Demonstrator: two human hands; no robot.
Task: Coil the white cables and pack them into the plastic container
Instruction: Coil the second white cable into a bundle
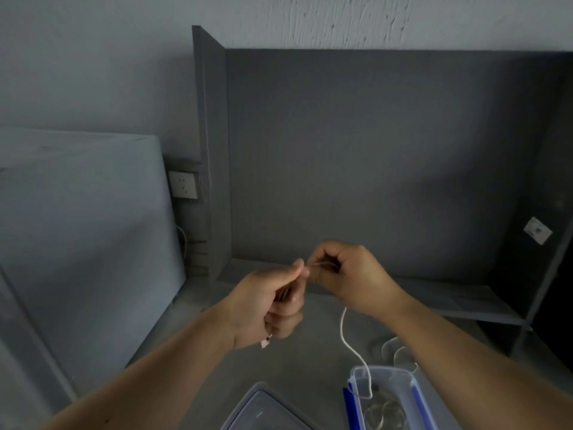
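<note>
Both hands work a white cable above the table.

The left hand (269, 305) grips a bunch of white cable (346, 336), and the right hand (347, 274) pinches it close by. The slack hangs into the open plastic container (353, 375) on the table (310, 361), beside a lid (263, 408).

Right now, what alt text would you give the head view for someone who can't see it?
The left hand and right hand hold a white cable between them above a grey desk. It hangs from the right hand into an open plastic container at lower right, which holds coiled cable; a lid lies beside it.
</note>
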